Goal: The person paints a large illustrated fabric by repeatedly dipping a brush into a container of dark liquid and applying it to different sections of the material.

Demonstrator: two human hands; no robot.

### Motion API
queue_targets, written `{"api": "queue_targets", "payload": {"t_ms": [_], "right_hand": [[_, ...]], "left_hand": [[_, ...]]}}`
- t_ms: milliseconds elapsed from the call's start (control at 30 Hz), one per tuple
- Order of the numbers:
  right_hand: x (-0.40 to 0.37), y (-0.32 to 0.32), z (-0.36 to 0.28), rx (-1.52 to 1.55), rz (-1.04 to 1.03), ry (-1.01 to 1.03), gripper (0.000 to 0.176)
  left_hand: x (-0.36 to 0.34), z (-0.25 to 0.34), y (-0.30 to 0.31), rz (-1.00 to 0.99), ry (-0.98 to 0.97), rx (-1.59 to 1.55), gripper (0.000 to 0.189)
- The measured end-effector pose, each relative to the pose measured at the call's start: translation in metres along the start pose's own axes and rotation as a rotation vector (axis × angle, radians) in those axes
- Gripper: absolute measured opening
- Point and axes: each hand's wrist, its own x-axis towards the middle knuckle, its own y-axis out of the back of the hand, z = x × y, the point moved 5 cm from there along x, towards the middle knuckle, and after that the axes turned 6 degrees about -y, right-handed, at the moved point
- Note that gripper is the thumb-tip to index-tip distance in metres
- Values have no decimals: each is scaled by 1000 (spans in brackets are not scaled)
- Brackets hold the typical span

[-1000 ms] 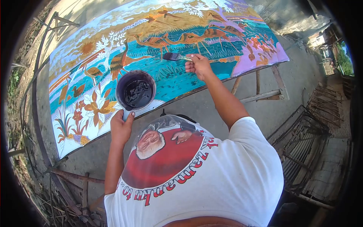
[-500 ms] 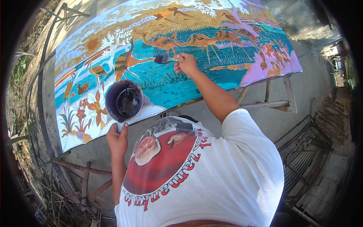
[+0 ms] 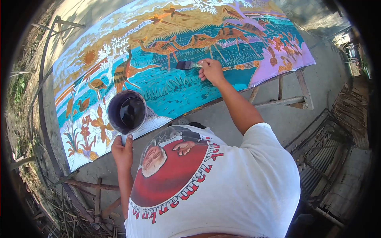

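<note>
My right hand [image 3: 211, 71] is closed around the handle of a wide paintbrush [image 3: 184, 65] with dark bristles. The bristles lie over the teal water area of a large painted cloth [image 3: 190, 92], just below the necks of the orange birds. Lower left, my left hand [image 3: 122, 150] grips the pale handle of a round pot [image 3: 127, 111], thumb on top. Dark liquid fills part of the pot, which overlaps the cloth's lower left part. Birds, flowers, a sun and white-leaved branches are drawn across the cloth.
Wooden legs and rails [image 3: 279, 102] support the cloth from below. Sticks and a wooden frame [image 3: 95, 190] stand at lower left. At right lie a slatted rack [image 3: 317, 166] and a heap of thin sticks [image 3: 351, 115]. Grey ground [image 3: 323, 85] shows beyond the cloth's right edge.
My right hand and the paintbrush have moved right over the teal area. My left hand keeps its hold on the pot. The view has shifted slightly.
</note>
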Motion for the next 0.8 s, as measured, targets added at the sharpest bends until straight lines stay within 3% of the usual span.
{"api": "queue_targets", "payload": {"t_ms": [67,200,267,367,400,467,533,567,633,667,733,800], "right_hand": [[1,62,0,-101,341,44,28],[-39,76,-3,-95,481,44,28],[-71,22,-4,-184,171,-8,27],[-117,-18,-32,-138,98,18,26],[-132,-29,-45,-138,114,19,26],[-165,-53,-83,56,42,224,27],[-195,-86,-109,8,-119,287,22],[-202,-101,-108,9,-103,284,22],[-223,-145,-122,-529,-172,743,19],[-226,-157,-117,-532,-159,739,19],[-220,-177,-86,-845,-145,621,18],[-216,-174,-73,-814,-144,713,19]], "left_hand": [[7,-2,2,-25,-47,42,38],[21,4,4,-98,-102,-5,32],[27,14,6,-121,-150,-24,30],[30,39,15,-183,-330,21,28],[32,40,19,-193,-340,14,28],[36,37,24,-267,-325,247,32],[37,41,25,-296,-365,215,34],[37,45,25,-311,-397,187,35],[38,50,25,-322,-452,270,36],[38,52,24,-317,-501,356,37],[38,50,18,-322,-553,300,38],[39,46,14,-313,-591,243,39]]}}
